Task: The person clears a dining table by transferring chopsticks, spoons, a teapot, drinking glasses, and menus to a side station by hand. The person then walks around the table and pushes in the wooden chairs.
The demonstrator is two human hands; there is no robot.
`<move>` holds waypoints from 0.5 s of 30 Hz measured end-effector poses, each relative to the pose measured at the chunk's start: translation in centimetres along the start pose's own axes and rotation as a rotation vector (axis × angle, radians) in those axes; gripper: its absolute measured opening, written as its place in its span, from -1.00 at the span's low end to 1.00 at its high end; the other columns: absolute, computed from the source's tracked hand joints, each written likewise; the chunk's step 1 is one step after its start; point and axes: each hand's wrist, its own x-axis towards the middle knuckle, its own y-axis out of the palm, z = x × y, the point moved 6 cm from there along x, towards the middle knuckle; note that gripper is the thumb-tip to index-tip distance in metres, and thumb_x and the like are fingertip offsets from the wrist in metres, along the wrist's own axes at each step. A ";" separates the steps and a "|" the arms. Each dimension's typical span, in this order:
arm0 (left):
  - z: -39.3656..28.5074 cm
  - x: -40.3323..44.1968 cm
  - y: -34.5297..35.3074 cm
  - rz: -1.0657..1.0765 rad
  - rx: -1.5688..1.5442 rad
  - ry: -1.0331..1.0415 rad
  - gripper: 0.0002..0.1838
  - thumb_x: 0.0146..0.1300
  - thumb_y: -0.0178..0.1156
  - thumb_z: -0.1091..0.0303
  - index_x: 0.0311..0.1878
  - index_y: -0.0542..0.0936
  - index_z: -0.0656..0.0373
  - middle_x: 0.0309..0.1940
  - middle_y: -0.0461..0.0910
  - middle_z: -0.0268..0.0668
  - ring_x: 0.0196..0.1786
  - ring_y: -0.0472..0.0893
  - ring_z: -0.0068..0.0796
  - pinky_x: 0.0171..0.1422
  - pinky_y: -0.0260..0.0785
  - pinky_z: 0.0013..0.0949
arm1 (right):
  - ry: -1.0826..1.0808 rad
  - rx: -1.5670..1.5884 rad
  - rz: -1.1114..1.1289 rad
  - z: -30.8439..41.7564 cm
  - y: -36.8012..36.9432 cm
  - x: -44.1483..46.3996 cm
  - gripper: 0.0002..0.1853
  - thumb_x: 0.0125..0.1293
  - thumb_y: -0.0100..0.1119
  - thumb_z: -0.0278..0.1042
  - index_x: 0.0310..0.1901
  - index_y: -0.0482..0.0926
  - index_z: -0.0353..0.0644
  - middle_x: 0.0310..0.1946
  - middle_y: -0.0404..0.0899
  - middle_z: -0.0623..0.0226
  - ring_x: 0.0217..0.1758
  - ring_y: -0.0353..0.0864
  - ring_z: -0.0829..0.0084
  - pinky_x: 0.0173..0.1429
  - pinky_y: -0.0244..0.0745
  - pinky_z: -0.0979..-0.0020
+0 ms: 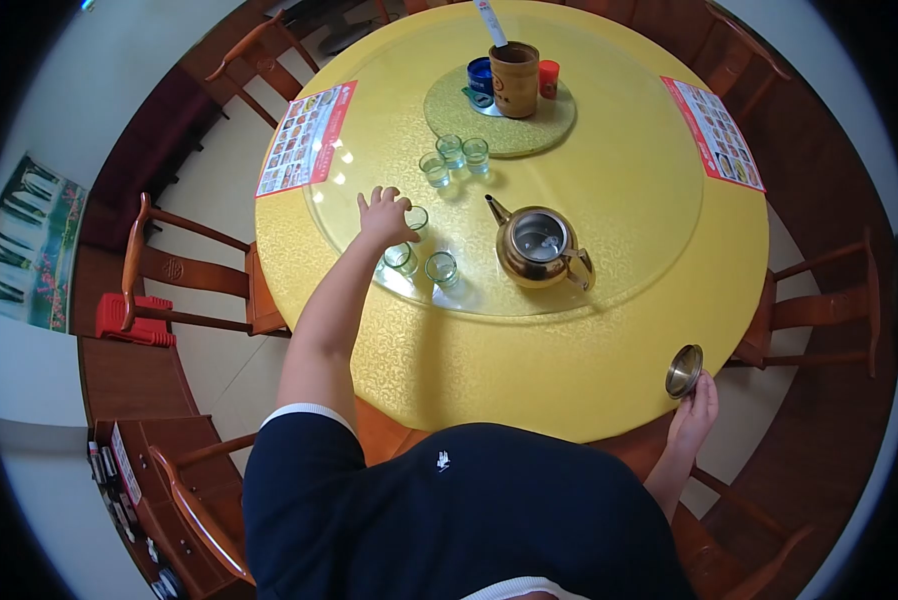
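Note:
My left hand [384,216] is stretched over the glass turntable, its thumb and forefinger around a small green-tinted drinking glass [418,219] and its other fingers spread. Two similar glasses, one under my wrist [400,261] and one to its right [441,269], stand close by; part of another shows behind the wrist. Off the table's right front edge, my right hand [696,408] holds a round metal teapot lid [684,371] by its edge, hollow side showing. The brass-coloured teapot [531,262] stands uncovered right of the glasses, spout toward the upper left, with liquid inside.
Several more glasses [450,151] stand farther back. Behind them, a round raised stand [521,142] bears a brown cylindrical holder [514,82], a blue container and a red one. Printed menus [307,140] lie at both sides of the yellow-covered table [529,370]. Wooden chairs [191,272] surround it.

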 end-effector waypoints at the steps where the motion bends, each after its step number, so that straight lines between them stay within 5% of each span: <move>1: 0.2 0.1 0.3 0.015 -0.008 -0.011 -0.31 -0.45 0.35 -0.03 -0.10 0.47 -0.01 0.09 0.22 -0.27 0.25 0.04 -0.18 0.26 -0.27 0.18 | 0.000 0.002 0.006 0.0 -0.1 0.0 -0.81 0.25 -0.13 -0.40 -0.22 0.40 -0.35 -0.37 0.43 0.36 -0.32 0.35 0.62 -0.18 0.25 0.60; 8: 0.2 1.8 0.7 0.070 0.051 -0.005 -0.22 -0.43 0.30 -0.16 -0.06 0.44 0.10 0.10 0.22 -0.24 0.26 0.02 -0.16 0.25 -0.31 0.20 | 0.020 -0.002 -0.028 -0.7 -0.7 -0.1 -0.80 0.25 -0.14 -0.40 -0.20 0.38 -0.36 -0.34 0.42 0.34 -0.28 0.37 0.60 -0.14 0.26 0.58; 10: 0.0 3.9 0.7 0.113 -0.209 -0.028 -0.15 -0.40 0.24 -0.25 -0.03 0.42 0.16 0.09 0.26 -0.18 0.27 0.02 -0.22 0.25 -0.29 0.18 | 0.020 -0.003 -0.050 -0.7 -0.8 -0.3 -0.79 0.26 -0.14 -0.40 -0.19 0.38 -0.37 -0.34 0.42 0.33 -0.27 0.37 0.60 -0.13 0.26 0.58; 12: 0.0 6.1 -0.1 -0.006 -0.426 -0.125 -0.11 -0.37 0.22 -0.28 -0.01 0.37 0.24 -0.03 0.39 -0.08 0.12 0.30 -0.21 0.24 -0.12 0.03 | 0.015 -0.005 -0.074 -0.6 -1.1 -0.4 -0.79 0.26 -0.14 -0.40 -0.18 0.37 -0.38 -0.33 0.42 0.32 -0.26 0.38 0.59 -0.11 0.27 0.57; 15: -0.2 8.8 0.4 -0.036 -0.487 -0.224 -0.10 -0.35 0.26 -0.19 0.03 0.31 0.26 -0.07 0.43 -0.08 0.03 0.39 -0.17 0.23 -0.08 -0.01 | 0.003 -0.008 -0.044 -0.2 -1.6 -0.6 -0.78 0.26 -0.14 -0.40 -0.19 0.37 -0.40 -0.33 0.42 0.31 -0.26 0.38 0.58 -0.11 0.27 0.57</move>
